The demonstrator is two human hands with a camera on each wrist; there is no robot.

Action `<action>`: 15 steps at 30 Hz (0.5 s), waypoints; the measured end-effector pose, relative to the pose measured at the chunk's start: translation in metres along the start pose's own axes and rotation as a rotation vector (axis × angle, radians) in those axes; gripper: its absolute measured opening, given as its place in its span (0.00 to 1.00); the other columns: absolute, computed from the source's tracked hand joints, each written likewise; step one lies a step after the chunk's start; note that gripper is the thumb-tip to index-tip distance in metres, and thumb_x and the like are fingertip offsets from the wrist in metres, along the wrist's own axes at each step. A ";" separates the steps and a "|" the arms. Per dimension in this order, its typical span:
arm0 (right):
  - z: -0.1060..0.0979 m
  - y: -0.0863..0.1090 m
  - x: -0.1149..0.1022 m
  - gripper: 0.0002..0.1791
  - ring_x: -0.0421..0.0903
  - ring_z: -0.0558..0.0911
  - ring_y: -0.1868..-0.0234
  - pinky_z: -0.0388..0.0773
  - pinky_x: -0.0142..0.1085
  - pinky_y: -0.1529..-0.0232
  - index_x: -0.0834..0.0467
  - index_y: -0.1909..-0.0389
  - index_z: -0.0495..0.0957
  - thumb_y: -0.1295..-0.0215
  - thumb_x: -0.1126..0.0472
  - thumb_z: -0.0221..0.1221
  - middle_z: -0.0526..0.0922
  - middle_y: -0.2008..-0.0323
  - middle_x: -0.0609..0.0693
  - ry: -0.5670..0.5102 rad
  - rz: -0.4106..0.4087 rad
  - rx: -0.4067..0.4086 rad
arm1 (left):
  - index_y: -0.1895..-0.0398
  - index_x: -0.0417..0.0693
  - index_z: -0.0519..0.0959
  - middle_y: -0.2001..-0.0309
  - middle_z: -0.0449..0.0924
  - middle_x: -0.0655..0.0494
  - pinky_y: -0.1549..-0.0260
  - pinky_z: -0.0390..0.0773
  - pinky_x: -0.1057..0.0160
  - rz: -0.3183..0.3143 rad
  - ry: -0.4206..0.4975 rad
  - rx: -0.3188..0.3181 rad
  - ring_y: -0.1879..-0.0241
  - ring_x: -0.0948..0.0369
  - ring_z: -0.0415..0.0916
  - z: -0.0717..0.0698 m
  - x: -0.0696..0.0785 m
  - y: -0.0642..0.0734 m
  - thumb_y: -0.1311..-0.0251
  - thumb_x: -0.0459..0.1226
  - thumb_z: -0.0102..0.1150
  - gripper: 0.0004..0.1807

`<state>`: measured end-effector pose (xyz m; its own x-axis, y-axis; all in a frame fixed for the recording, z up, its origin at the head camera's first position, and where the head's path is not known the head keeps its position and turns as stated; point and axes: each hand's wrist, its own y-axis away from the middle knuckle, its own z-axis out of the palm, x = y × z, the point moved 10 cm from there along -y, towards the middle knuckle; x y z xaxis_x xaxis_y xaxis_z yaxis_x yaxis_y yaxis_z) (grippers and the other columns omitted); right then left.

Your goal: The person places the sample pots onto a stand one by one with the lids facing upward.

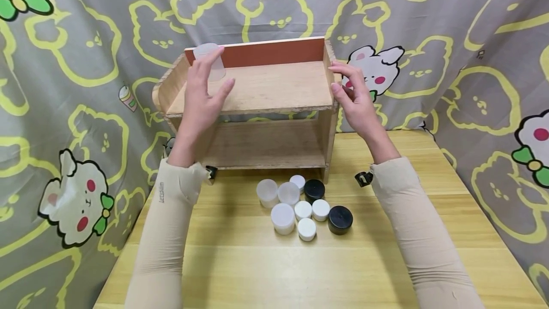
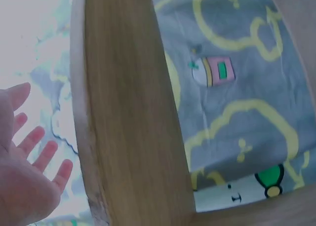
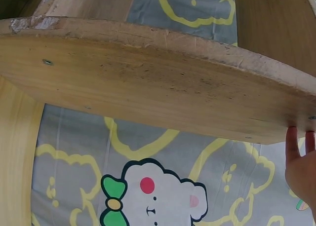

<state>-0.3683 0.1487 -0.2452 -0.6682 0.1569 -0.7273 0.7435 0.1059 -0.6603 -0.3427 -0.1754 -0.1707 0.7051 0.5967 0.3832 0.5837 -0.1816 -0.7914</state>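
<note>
A translucent lidded jar (image 1: 217, 71) stands at the back left of the upper board of a small wooden shelf (image 1: 274, 87). My left hand (image 1: 204, 101) is in front of the jar, thumb and index finger spread apart, overlapping it in the head view. In the left wrist view the left hand's fingers (image 2: 44, 154) are extended beyond the shelf's left side panel (image 2: 133, 117), and nothing shows between them. At the shelf's right side panel (image 3: 163, 85) is my right hand (image 1: 357, 101), its fingers (image 3: 292, 139) against the panel's outer face. The index finger reaches the panel's top edge.
In front of the shelf, several small jars are grouped on the wooden table (image 1: 257, 271): translucent ones such as this jar (image 1: 283, 218), small white jars (image 1: 306, 229) and two black jars (image 1: 340, 219). A patterned curtain (image 1: 279, 8) hangs behind and at both sides.
</note>
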 end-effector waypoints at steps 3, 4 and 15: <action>0.000 0.000 0.000 0.22 0.43 0.63 0.24 0.65 0.53 0.25 0.61 0.32 0.70 0.24 0.65 0.54 0.65 0.26 0.50 0.003 0.005 -0.001 | 0.24 0.55 0.70 0.26 0.69 0.56 0.27 0.59 0.58 -0.004 0.010 -0.028 0.27 0.60 0.61 0.009 0.010 0.016 0.31 0.41 0.65 0.32; 0.001 0.000 0.000 0.22 0.43 0.63 0.24 0.64 0.52 0.25 0.61 0.31 0.70 0.23 0.65 0.54 0.65 0.25 0.50 0.005 0.008 -0.003 | 0.24 0.56 0.70 0.26 0.69 0.56 0.28 0.60 0.57 -0.002 0.012 -0.038 0.28 0.59 0.62 0.012 0.014 0.021 0.31 0.41 0.65 0.32; 0.001 0.000 -0.003 0.22 0.43 0.63 0.24 0.64 0.52 0.25 0.58 0.31 0.70 0.23 0.62 0.55 0.65 0.25 0.47 0.004 0.015 -0.015 | 0.25 0.49 0.69 0.26 0.69 0.49 0.29 0.63 0.50 0.096 0.027 -0.159 0.29 0.51 0.65 0.053 0.044 0.086 0.33 0.43 0.64 0.34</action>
<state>-0.3661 0.1474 -0.2433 -0.6569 0.1625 -0.7363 0.7538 0.1183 -0.6464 -0.2827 -0.1236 -0.2472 0.7696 0.5502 0.3239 0.5682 -0.3588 -0.7406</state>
